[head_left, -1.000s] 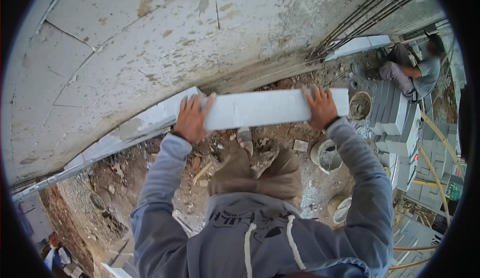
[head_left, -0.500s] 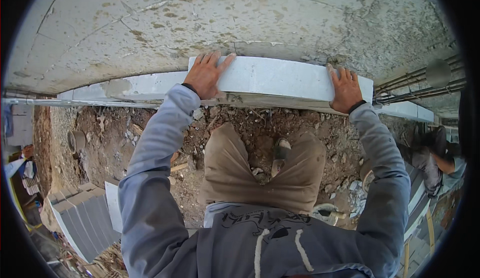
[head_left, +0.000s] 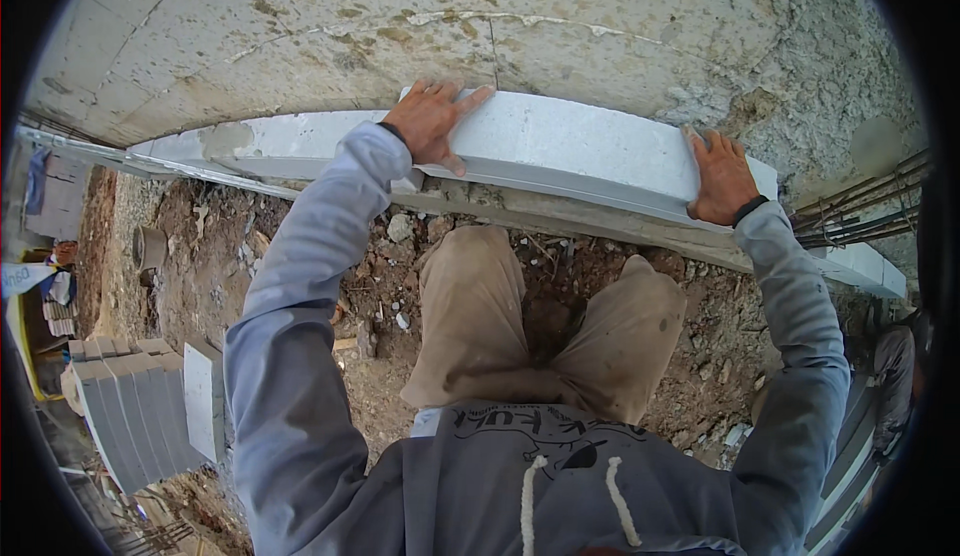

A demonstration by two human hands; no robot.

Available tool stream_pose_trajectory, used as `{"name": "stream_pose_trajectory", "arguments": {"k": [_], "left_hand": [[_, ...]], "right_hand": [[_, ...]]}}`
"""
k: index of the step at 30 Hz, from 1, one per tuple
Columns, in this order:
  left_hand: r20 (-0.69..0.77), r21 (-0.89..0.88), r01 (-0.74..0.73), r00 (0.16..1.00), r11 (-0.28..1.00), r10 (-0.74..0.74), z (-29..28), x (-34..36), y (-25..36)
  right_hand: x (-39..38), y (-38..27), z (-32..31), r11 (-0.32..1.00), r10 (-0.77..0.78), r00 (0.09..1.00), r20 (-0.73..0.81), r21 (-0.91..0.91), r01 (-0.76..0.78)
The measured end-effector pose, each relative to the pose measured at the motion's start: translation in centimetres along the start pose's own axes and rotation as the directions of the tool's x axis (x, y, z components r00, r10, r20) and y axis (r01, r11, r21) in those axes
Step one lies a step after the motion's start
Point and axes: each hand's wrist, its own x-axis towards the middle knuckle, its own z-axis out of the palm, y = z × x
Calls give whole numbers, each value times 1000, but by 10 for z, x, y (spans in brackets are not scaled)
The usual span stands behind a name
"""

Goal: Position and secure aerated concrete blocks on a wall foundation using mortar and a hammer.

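My left hand (head_left: pixel 430 126) grips the left end of a long white block (head_left: pixel 580 146), thumb and fingers spread around its top and near edge. My right hand (head_left: pixel 722 178) holds the same block's right end in a similar grip. The block lies against the base of the mottled grey wall (head_left: pixel 650 16), beside a row of white blocks (head_left: pixel 290 136) that runs along the wall to the left. A narrow concrete strip shows beneath it. Whether it rests fully on that strip I cannot tell.
Rubble-strewn soil (head_left: pixel 370 276) surrounds my bent legs. Stacked grey blocks (head_left: pixel 125 416) lie at lower left near a bucket (head_left: pixel 150 246). Bundled steel bars (head_left: pixel 860 206) run along the wall at right. Another person's leg (head_left: pixel 890 391) shows at the right rim.
The block has moved forward from mid-air over the soil to the wall's base, both hands still on it. My view has turned, and the other person has slid toward the right rim.
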Motion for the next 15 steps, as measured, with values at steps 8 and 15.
{"name": "stream_pose_trajectory", "arguments": {"k": [8, 15], "left_hand": [[94, -21, -21, 995, 1000, 23, 31, 21, -18], [121, -22, -8, 993, 1000, 10, 52, 24, -23]], "right_hand": [[24, -10, 47, 998, -5, 996, 92, 57, 0], [40, -10, 72, 997, -42, 995, 91, 73, 35]]}}
